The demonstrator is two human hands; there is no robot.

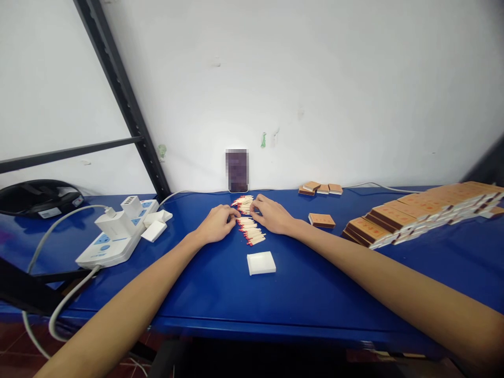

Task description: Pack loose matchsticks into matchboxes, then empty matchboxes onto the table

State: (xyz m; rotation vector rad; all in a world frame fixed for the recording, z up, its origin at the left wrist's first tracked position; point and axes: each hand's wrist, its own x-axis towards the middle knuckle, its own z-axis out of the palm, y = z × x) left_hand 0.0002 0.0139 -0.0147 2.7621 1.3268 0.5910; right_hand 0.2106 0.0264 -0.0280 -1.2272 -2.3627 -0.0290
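Red-tipped matchsticks (252, 234): left hand (216, 223) and right hand (273, 215) curled, fingertips pinching the pile; advise keeping heads aligned.

Power strip (114, 239) left — stacked matchboxes (417, 212) right

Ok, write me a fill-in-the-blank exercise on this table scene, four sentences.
1. The left hand and the right hand meet over a pile of red-tipped ____.
2. The top of the table is coloured ____.
3. The white power strip lies on the person's ____ side.
4. The long rows of brown matchboxes lie on the person's ____ side.
Missing words: matches; blue; left; right
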